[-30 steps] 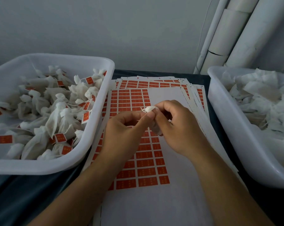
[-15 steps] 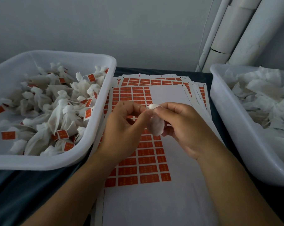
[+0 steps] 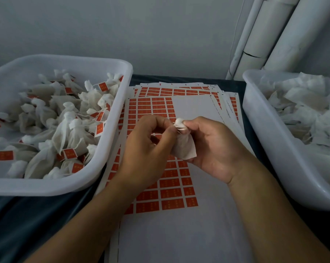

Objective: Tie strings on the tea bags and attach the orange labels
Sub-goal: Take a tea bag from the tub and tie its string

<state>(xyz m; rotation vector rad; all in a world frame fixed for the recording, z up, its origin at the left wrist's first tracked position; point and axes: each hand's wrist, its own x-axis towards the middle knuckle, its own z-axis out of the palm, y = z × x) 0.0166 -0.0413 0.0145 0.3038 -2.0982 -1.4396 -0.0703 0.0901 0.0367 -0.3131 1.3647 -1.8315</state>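
Note:
A small white tea bag (image 3: 184, 147) hangs above the label sheets, gathered at its neck. My right hand (image 3: 213, 147) grips the bag at the neck, palm turned up, with the bag's body lying against the fingers. My left hand (image 3: 149, 147) pinches the bag's neck from the left, thumb and fingers curled; the string itself is too thin to make out. Under both hands lies a stack of white sheets with orange labels (image 3: 171, 202) in rows, part of the top sheet peeled bare.
A white tub (image 3: 111, 168) on the left holds several tied tea bags with orange labels (image 3: 69, 153). A second white tub (image 3: 270, 149) on the right holds untied white bags. Pale pipes (image 3: 264, 40) stand at the back right. The table top is dark.
My right hand has turned palm up, so the tea bag's body now shows. Both hands stay pinched at its neck. The camera has shifted slightly.

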